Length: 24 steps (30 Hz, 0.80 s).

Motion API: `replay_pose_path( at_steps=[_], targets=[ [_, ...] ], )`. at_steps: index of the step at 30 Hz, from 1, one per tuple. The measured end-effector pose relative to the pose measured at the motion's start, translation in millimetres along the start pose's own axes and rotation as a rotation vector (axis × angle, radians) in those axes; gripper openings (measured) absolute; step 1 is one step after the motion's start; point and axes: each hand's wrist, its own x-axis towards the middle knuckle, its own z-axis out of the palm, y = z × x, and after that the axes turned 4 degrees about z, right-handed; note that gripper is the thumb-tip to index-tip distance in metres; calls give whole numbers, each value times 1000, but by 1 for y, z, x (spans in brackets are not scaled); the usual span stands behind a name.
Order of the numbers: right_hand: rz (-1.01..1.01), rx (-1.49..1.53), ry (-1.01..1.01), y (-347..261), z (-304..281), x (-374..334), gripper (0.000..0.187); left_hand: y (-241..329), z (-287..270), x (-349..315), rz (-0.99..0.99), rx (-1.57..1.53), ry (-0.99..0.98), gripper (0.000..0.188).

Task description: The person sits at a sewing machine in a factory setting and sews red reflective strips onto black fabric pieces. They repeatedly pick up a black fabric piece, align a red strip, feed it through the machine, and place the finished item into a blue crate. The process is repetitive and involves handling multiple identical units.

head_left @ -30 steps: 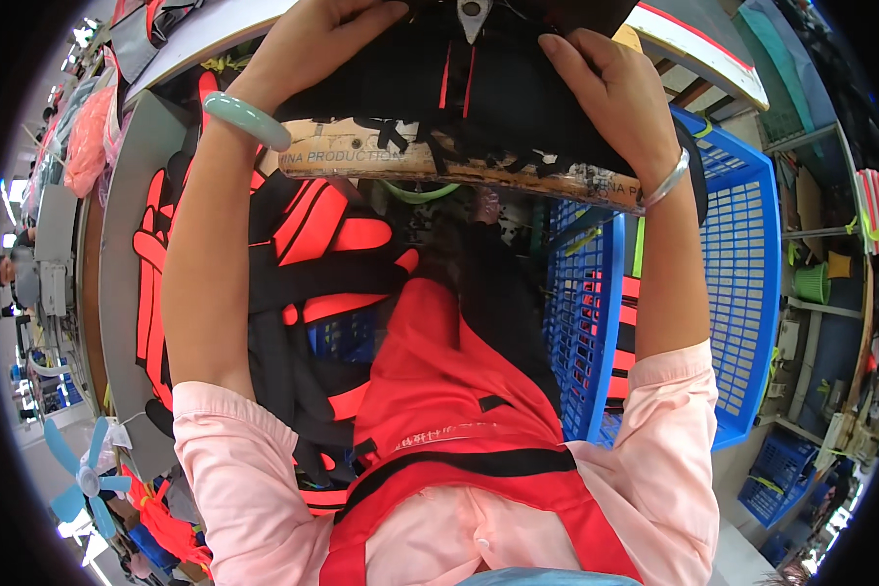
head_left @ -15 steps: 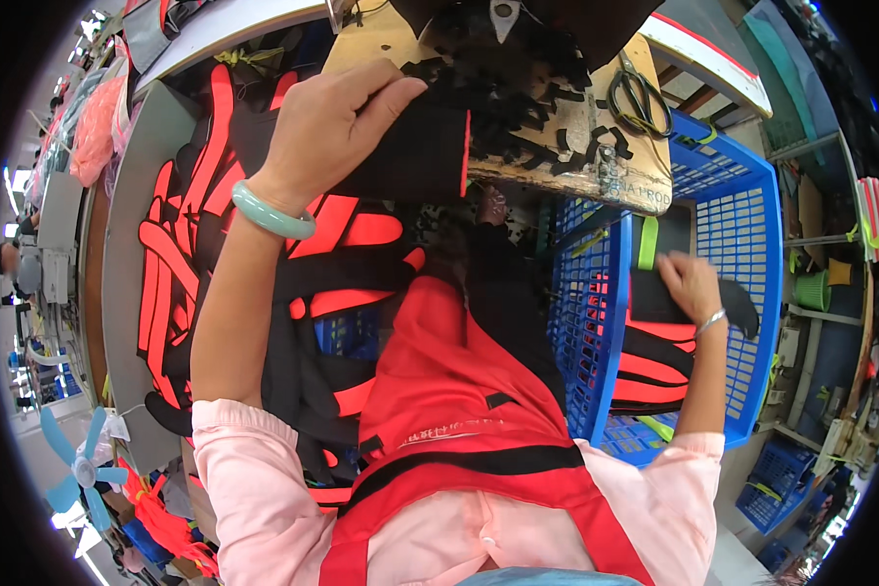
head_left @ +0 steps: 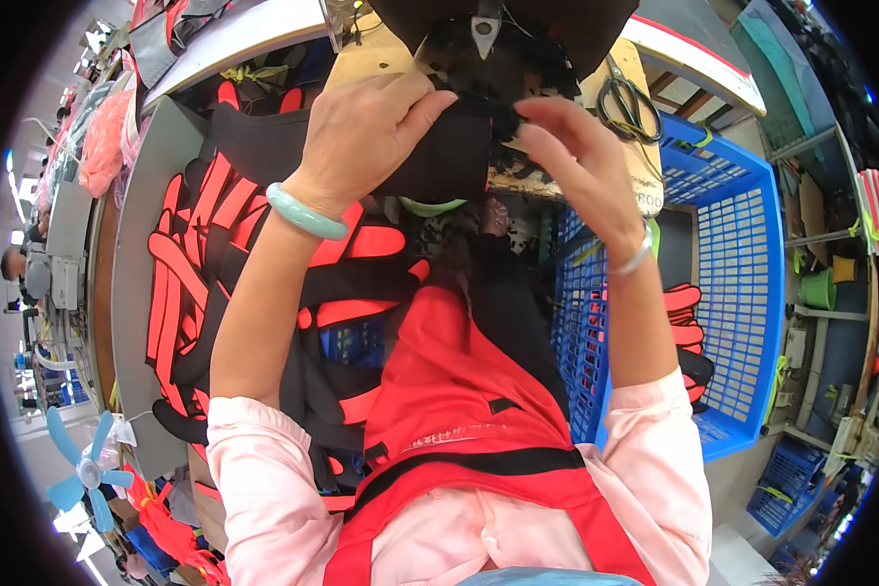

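A black fabric piece (head_left: 439, 161) with a thin red edge lies at the front of the wooden worktop, under a dark machine head (head_left: 547, 34). My left hand (head_left: 366, 132) is closed in a pinch at the fabric's upper edge; the fingertips are partly hidden. My right hand (head_left: 591, 161) reaches in from the right, thumb and fingers apart, beside the fabric's right end. A small black bit (head_left: 504, 121) shows at those fingertips, and I cannot make out whether they touch it.
Black-and-red fabric pieces (head_left: 181, 278) fill a grey bin at my left. At my right stands a blue plastic basket (head_left: 742, 264) with more such pieces. Scissors (head_left: 627, 105) rest on the worktop (head_left: 366, 61). A small blue fan (head_left: 90, 474) is at the lower left.
My right hand has come up from the blue basket to the fabric's right end. My left hand has shifted slightly right and down with the fabric.
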Motion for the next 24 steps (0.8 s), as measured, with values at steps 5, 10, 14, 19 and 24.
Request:
replay_pose_path(
  at_steps=[5, 10, 14, 19, 24],
  targets=[
    [48, 259, -45, 7, 19, 30, 22, -10, 5, 6, -15, 0, -13, 23],
    [109, 308, -41, 10, 14, 46, 16, -23, 10, 15, -57, -14, -38, 27],
    [155, 350, -43, 8, 16, 53, 17, -33, 16, 19, -89, -91, -65, 28],
    [186, 470, -53, 14, 18, 60, 18, -44, 22, 22, -88, -186, -68, 30],
    [166, 566, -80, 12, 18, 66, 15, -61, 24, 27, -152, -292, -133, 35]
  ],
)
